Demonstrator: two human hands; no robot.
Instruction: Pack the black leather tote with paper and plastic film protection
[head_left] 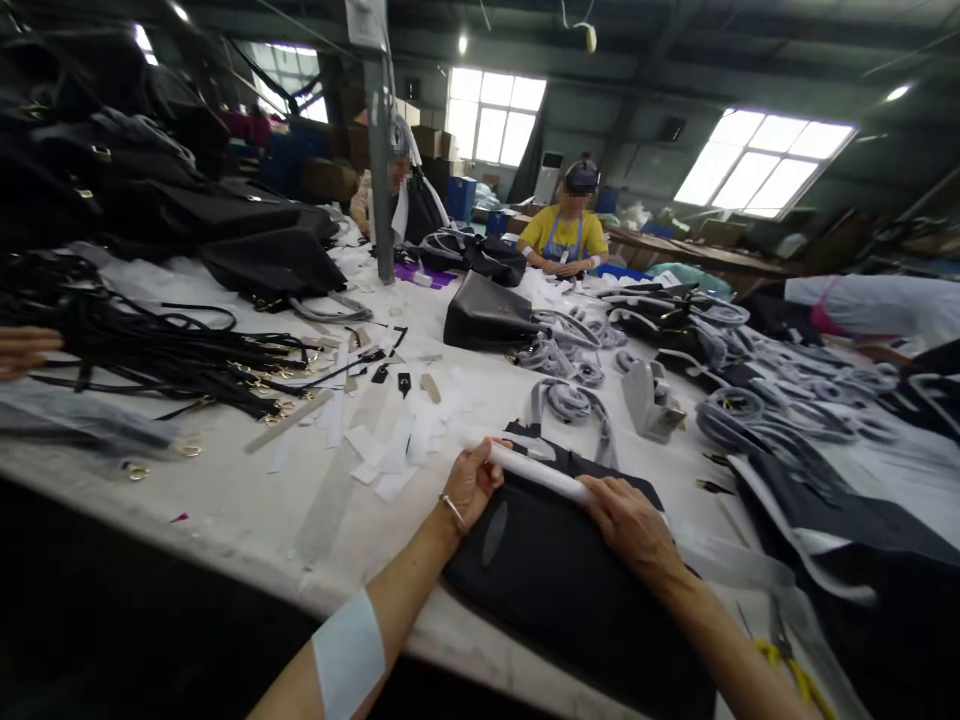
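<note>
A black bag [555, 590] lies flat at the front edge of the worktable, under my two hands. A narrow white strip [538, 472], folded or rolled, stretches across the bag's upper part. My left hand [474, 485] pinches the strip's left end between thumb and fingers. At its right end, my right hand [636, 528] has its fingers closed over the strip. A dark oval patch [493, 533] shows on the bag beside my left wrist. Just beyond the bag, a grey-wrapped strap [570, 402] is coiled on the table.
Scissors with yellow handles [791, 665] lie at lower right. A tape dispenser [651, 400] stands beyond the bag. Black straps with gold clasps [255, 370] and white scraps [394, 445] cover the left side. Another person's hand [28, 350] reaches in. A person in yellow [570, 240] sits opposite.
</note>
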